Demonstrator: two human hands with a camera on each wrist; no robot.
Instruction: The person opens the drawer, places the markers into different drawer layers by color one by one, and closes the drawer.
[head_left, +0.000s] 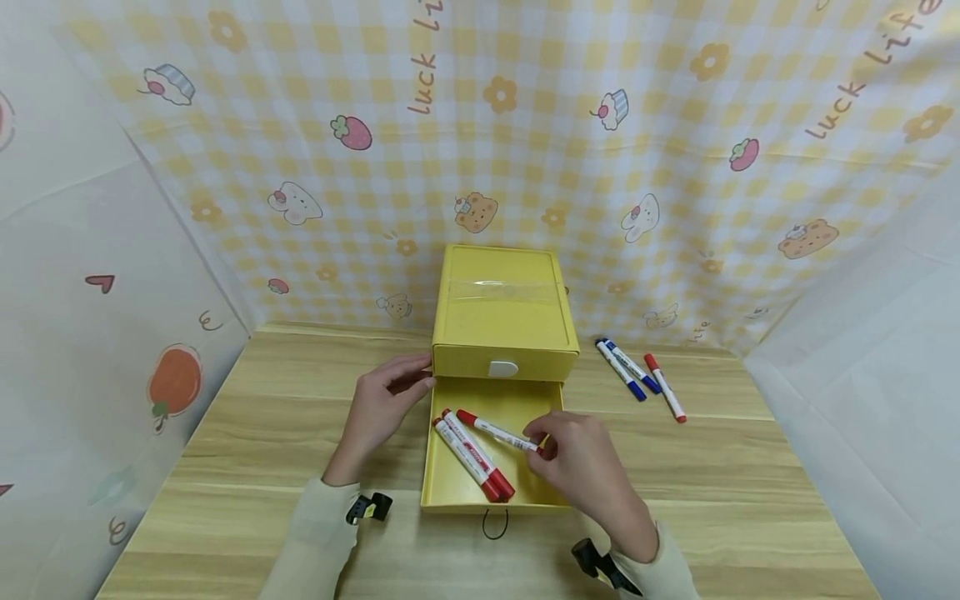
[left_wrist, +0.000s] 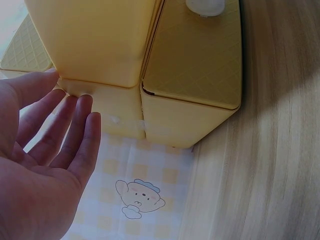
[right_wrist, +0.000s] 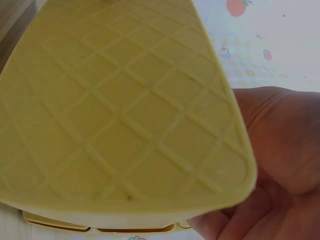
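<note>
A yellow drawer box point(head_left: 506, 312) stands against the patterned cloth, its lower drawer point(head_left: 525, 400) pulled out. Two red-capped white markers point(head_left: 474, 456) lie side by side in the drawer. My right hand point(head_left: 585, 462) pinches one end of another red-capped marker point(head_left: 498, 433) over the drawer's right part. In the right wrist view, the drawer front point(right_wrist: 125, 110) hides those fingertips and the marker. At the drawer's left, my left hand point(head_left: 381, 408) touches the yellow box near its corner. The left wrist view shows this hand's fingers point(left_wrist: 82, 135) extended, holding nothing.
Right of the box, two blue-capped markers point(head_left: 621, 371) and a red-capped marker point(head_left: 665, 390) lie on the wooden table point(head_left: 712, 500). A patterned cloth point(head_left: 360, 192) hangs behind the box. The upper drawer has a white handle point(head_left: 503, 368).
</note>
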